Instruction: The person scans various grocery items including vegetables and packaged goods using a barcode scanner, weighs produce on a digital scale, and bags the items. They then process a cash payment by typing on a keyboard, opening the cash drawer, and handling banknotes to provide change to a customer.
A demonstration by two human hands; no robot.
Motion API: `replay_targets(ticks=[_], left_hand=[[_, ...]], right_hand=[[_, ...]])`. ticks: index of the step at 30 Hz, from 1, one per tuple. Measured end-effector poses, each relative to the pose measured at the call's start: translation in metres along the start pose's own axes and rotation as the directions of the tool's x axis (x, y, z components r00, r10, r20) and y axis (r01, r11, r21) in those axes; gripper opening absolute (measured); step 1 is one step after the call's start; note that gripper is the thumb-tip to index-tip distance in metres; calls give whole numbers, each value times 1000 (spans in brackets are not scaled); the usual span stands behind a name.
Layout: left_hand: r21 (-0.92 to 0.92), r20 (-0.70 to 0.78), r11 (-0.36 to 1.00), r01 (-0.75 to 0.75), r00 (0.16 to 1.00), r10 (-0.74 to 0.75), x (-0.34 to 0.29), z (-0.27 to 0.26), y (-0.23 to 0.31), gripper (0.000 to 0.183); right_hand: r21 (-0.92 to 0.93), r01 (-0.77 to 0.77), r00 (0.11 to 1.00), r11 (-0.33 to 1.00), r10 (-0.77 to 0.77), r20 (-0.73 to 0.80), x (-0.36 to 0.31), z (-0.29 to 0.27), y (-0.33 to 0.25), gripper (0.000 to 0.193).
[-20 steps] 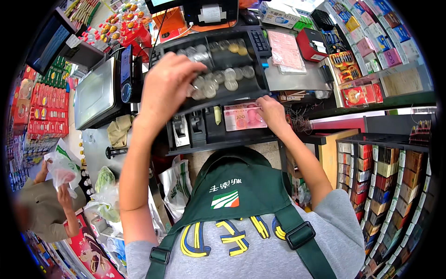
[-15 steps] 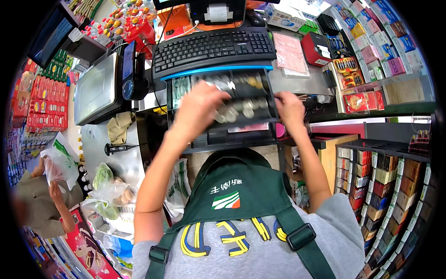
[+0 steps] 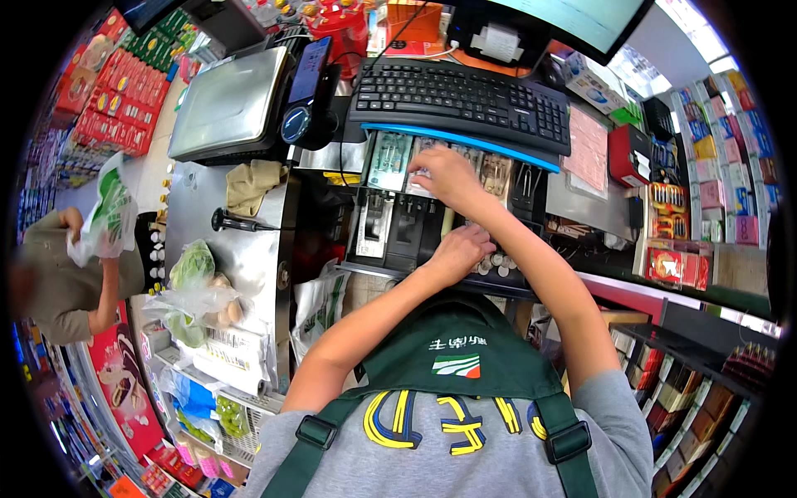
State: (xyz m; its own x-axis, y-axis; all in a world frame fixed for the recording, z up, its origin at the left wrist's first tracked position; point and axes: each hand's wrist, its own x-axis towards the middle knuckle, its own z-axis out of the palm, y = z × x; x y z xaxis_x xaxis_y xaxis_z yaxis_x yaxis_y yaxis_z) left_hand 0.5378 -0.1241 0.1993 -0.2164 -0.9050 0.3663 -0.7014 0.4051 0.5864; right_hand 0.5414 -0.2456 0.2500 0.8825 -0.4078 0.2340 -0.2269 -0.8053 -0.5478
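Observation:
A cash drawer [image 3: 407, 264] stands pulled out in front of me, with banknotes [image 3: 388, 163] lying in its far row of compartments. My right hand [image 3: 448, 176] reaches across into that row, its bent fingers apart at the notes left of the middle. Nearer to me, my left hand [image 3: 458, 252] is closed beside the coins [image 3: 500, 264], at the left end of their black tray. Whatever its fingers grip is hidden. The right forearm passes over part of the drawer and the coin tray.
A black keyboard [image 3: 461, 95] sits just beyond the drawer. On the left are a weighing scale [image 3: 228, 100], a scanner stand [image 3: 309, 120] and bagged vegetables [image 3: 193, 290]. Another person [image 3: 79, 266] holds a plastic bag [image 3: 112, 216] at far left. Pink paper [image 3: 588, 145] lies right of the keyboard.
My right hand has left the drawer's right side for the banknotes. My left hand has come closer to me. The coin tray now sits nearer, uncovering the note row. The view has shifted.

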Motion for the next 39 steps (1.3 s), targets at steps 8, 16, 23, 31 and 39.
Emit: replay_targets(ticks=[8, 16, 23, 31, 39], left_hand=[[-142, -201, 983, 119, 969, -146, -23, -16, 18, 23], [-498, -207, 736, 459, 761, -614, -58, -29, 19, 16], [-807, 348, -563, -178, 626, -697, -69, -81, -9, 60], [-873, 443, -472, 120, 598, -668, -69, -93, 8, 42], [-947, 275, -317, 53, 643, -714, -63, -96, 14, 50]], right_hand=[[-501, -135, 932, 855, 282, 230, 46, 65, 8, 30], [-351, -209, 956, 913, 266, 123, 41, 78, 22, 16], [68, 46, 998, 997, -42, -57, -11, 23, -26, 11], [80, -134, 981, 988, 143, -134, -80, -39, 1, 18], [12, -258, 966, 966, 257, 26, -77, -21, 63, 16]])
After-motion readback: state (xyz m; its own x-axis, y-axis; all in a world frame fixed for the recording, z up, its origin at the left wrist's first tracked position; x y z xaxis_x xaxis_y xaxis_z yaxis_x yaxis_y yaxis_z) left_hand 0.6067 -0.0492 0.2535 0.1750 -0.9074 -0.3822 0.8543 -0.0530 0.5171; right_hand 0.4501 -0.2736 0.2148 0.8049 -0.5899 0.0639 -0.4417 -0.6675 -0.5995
